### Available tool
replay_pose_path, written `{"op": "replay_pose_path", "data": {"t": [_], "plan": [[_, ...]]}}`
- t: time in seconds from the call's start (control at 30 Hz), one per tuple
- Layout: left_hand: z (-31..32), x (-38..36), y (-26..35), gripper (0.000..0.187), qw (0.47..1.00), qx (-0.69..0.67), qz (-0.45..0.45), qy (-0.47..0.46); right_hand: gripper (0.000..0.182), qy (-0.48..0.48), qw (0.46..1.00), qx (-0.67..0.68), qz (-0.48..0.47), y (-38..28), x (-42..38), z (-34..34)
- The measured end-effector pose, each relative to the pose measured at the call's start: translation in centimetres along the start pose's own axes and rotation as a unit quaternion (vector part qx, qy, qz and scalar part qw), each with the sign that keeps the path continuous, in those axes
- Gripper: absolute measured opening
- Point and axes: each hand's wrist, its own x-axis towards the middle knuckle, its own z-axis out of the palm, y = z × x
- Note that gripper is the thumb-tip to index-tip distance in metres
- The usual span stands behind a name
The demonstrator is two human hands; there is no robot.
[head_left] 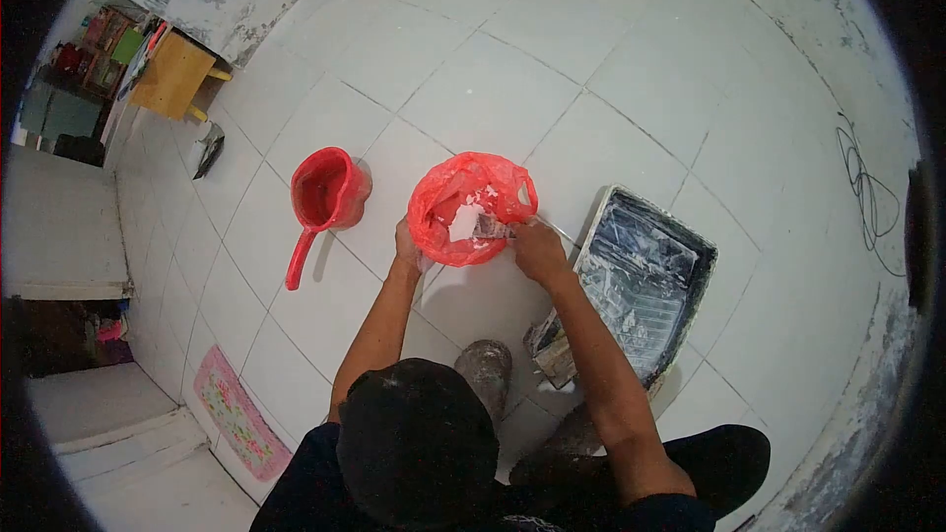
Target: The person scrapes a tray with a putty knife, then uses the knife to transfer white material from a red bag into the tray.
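Note:
A red plastic bag (434, 199) stands open in front of me, with a clump of white powder or paste (463, 223) inside. My left hand (407, 244) grips the bag's lower left side, its fingers partly hidden behind the plastic. At the right rim, my right hand (540, 251) is closed around the handle of what looks like a putty knife (488, 227). The grey blade reaches into the bag and touches the white material. The handle is mostly covered by my fingers.
A red dipper (353, 199) stands left of the bag. To the right lies a paint-smeared roller tray (706, 261). A floral mat (236, 414), a yellow stool (169, 77) and a coiled cable (865, 192) are farther out on the tiled floor (503, 74).

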Motion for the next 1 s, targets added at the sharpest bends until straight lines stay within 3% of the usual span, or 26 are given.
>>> {"op": "replay_pose_path", "data": {"t": [0.1,0.2,0.33,0.4,0.53,0.6,0.67,0.83,0.9,1.0], "plan": [[-0.6,0.0,0.0,0.038,0.999,0.042,-0.004,-0.008,0.027,0.009,0.998,-0.019,-0.053,1.1,0.7,2.4],[-1.4,0.4,-0.1,0.038,0.998,0.051,-0.019,-0.024,0.030,0.035,0.997,0.065,-0.024,0.5,0.1,1.6],[-1.4,0.2,0.0,0.042,0.994,0.079,-0.008,-0.068,0.031,0.010,0.998,0.066,0.002,0.8,0.6,2.5],[0.3,-0.7,-0.1,0.043,0.985,0.164,0.049,-0.005,0.032,0.011,0.996,0.093,-0.002,0.7,0.2,2.1],[-1.2,0.1,-0.9,0.043,0.993,0.105,0.047,-0.035,0.032,0.051,0.995,0.087,-0.016,0.0,-0.1,1.6],[-1.6,0.7,-1.6,0.043,0.998,0.036,0.015,-0.041,0.034,0.001,0.995,0.097,0.015,-0.5,-0.1,0.6],[-4.6,2.2,-2.7,0.044,0.997,0.062,0.018,-0.052,0.034,0.012,0.996,0.093,0.005,-0.2,-0.1,0.9],[-1.8,0.7,-2.2,0.048,0.991,0.115,0.012,-0.072,0.035,0.029,0.995,0.097,-0.006,0.9,-0.4,1.7],[0.1,0.0,-2.1,0.049,0.995,0.061,0.006,-0.081,0.034,0.083,0.991,0.105,-0.028,1.2,-0.5,1.9],[1.0,0.0,-2.2,0.049,0.994,0.023,-0.003,-0.110,0.033,0.054,0.992,0.114,-0.021,1.1,-1.0,-0.4]]}}
